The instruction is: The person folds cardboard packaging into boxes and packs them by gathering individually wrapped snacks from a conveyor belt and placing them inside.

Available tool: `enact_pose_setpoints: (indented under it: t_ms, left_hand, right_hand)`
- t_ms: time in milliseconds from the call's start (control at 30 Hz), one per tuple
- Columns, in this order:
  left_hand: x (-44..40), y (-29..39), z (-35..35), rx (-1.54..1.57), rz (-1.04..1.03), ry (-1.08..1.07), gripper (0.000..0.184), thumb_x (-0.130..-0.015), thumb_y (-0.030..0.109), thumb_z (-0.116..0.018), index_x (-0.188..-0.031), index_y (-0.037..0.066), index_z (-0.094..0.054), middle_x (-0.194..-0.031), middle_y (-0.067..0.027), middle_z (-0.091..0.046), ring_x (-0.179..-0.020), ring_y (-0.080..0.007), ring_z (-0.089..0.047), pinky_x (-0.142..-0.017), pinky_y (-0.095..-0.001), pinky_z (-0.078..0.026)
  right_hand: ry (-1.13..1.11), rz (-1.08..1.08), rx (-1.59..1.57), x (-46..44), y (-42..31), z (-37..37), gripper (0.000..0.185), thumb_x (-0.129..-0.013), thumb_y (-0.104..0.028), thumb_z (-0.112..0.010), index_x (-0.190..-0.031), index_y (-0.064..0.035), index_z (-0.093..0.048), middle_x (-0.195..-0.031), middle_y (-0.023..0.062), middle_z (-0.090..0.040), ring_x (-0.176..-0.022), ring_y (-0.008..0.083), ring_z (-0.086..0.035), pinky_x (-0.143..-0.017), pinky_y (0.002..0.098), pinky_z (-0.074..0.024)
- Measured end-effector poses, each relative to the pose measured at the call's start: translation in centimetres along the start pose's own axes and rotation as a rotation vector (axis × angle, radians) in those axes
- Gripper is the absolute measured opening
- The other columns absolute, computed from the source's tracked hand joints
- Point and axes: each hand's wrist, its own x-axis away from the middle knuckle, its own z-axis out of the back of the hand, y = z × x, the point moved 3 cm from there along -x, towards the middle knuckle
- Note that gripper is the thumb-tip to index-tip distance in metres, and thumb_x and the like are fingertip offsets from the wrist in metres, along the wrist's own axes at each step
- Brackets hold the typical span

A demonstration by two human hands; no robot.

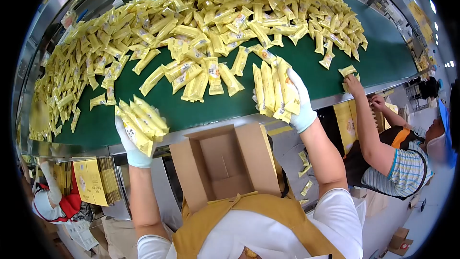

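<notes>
Holding about 4 yellow packets [140, 121] in the left hand [128, 145], about 4 more in the right hand [303, 103], 1 open carton [258, 160] below, 1 green belt [201, 110] beyond.

We've got grey floor [286, 145] with a yellow stripe [279, 130], pale wall [443, 43] off right, bright white lights [433, 5].

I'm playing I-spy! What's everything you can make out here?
Conveyor belt: one, green, across the middle
Stick-shaped packets: uncountable, yellow, on belt, floor and held
Open cardboard box: one, brown, lower centre
Printed cartons: several, yellow, lower left
Co-workers: at least three, mixed colours, right, left, beyond belt
Small boxes: at least two, brown, lower right
Apron: one, mustard, bottom centre
Left grip: one, white-gloved, left, holding packets
Right grip: one, white-gloved, right, holding packets
</notes>
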Motion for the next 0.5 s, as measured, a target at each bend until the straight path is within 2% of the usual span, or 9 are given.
enact_pose_setpoints:
  t_ms: [100, 133, 200, 267, 333, 400, 467, 500]
  left_hand:
    - [1.3, -1.4, -2.9, 0.158, 0.063, 0.022, 0.073, -0.093, 0.071, -0.045, -0.145, 0.021, -0.045, -0.136, -0.0141, -0.054, -0.121, -0.0365, -0.055, -0.107, -0.0593, -0.038]
    - [1.7, -1.9, -3.2, 0.179, 0.093, 0.019, 0.076, -0.091, 0.073, -0.046, -0.146, 0.020, -0.044, -0.137, -0.0174, -0.053, -0.122, -0.0381, -0.053, -0.107, -0.0597, -0.039]
    - [2.5, -2.4, -4.2, 0.237, 0.110, -0.034, 0.083, -0.090, 0.076, -0.045, -0.145, 0.014, -0.044, -0.135, -0.0207, -0.052, -0.123, -0.0396, -0.052, -0.107, -0.0607, -0.038]
    - [3.0, -2.8, -5.1, 0.257, 0.120, -0.063, 0.081, -0.091, 0.074, -0.046, -0.140, 0.011, -0.046, -0.131, -0.0200, -0.053, -0.119, -0.0383, -0.053, -0.105, -0.0580, -0.040]
    - [3.7, -2.7, -6.7, 0.264, 0.123, -0.032, 0.080, -0.090, 0.075, -0.047, -0.138, 0.010, -0.047, -0.127, -0.0195, -0.054, -0.117, -0.0371, -0.054, -0.104, -0.0561, -0.041]
    - [4.5, -2.7, -8.3, 0.263, 0.109, -0.034, 0.079, -0.090, 0.075, -0.047, -0.136, 0.011, -0.048, -0.125, -0.0185, -0.054, -0.116, -0.0360, -0.054, -0.103, -0.0544, -0.042]
    - [5.4, -3.0, -9.2, 0.217, 0.109, -0.075, 0.080, -0.090, 0.075, -0.047, -0.137, 0.011, -0.047, -0.127, -0.0183, -0.053, -0.117, -0.0361, -0.053, -0.103, -0.0545, -0.042]
    - [5.9, -3.3, -9.2, 0.149, 0.099, -0.094, 0.082, -0.090, 0.076, -0.045, -0.140, 0.011, -0.045, -0.131, -0.0159, -0.052, -0.121, -0.0335, -0.052, -0.105, -0.0518, -0.042]
  right_hand:
    - [-0.090, -0.095, 0.105, 1.0, 0.7, -1.3, 0.054, -0.101, -0.040, -0.051, -0.140, -0.0035, -0.049, -0.127, 0.0189, -0.064, -0.108, 0.0358, -0.066, -0.093, 0.0477, -0.0558]
    - [-0.054, -0.036, 0.313, 2.3, 1.5, -2.8, 0.063, -0.097, -0.042, -0.058, -0.145, -0.0028, -0.044, -0.130, 0.0192, -0.062, -0.108, 0.0348, -0.066, -0.089, 0.0444, -0.0562]
    - [-0.365, 0.017, 1.125, 4.0, 2.7, -6.8, 0.084, -0.084, -0.045, -0.070, -0.147, 0.0005, -0.040, -0.125, 0.0198, -0.061, -0.107, 0.0340, -0.064, -0.089, 0.0447, -0.0526]
    - [-0.687, 0.218, 2.014, 5.5, 4.5, -10.4, 0.110, -0.066, -0.049, -0.083, -0.150, 0.0036, -0.035, -0.124, 0.0192, -0.059, -0.113, 0.0341, -0.059, -0.092, 0.0458, -0.0468]
    - [-0.847, -0.152, 2.519, 6.8, 9.3, -12.0, 0.102, -0.067, -0.044, -0.081, -0.147, 0.0040, -0.039, -0.114, 0.0152, -0.060, -0.106, 0.0314, -0.060, -0.084, 0.0443, -0.0461]
    - [-1.003, -0.229, 2.794, 6.8, 14.3, -9.3, 0.095, -0.068, -0.043, -0.078, -0.143, 0.0043, -0.043, -0.111, 0.0130, -0.061, -0.103, 0.0295, -0.062, -0.079, 0.0409, -0.0460]
    - [-1.082, -0.397, 2.787, 5.6, 17.6, -8.2, 0.085, -0.070, -0.043, -0.077, -0.137, 0.0017, -0.050, -0.111, 0.0140, -0.063, -0.102, 0.0308, -0.063, -0.080, 0.0416, -0.0477]
    - [-1.114, -0.485, 2.781, 5.2, 18.7, -7.7, 0.080, -0.071, -0.044, -0.076, -0.134, 0.0003, -0.054, -0.112, 0.0145, -0.064, -0.102, 0.0315, -0.064, -0.081, 0.0420, -0.0486]
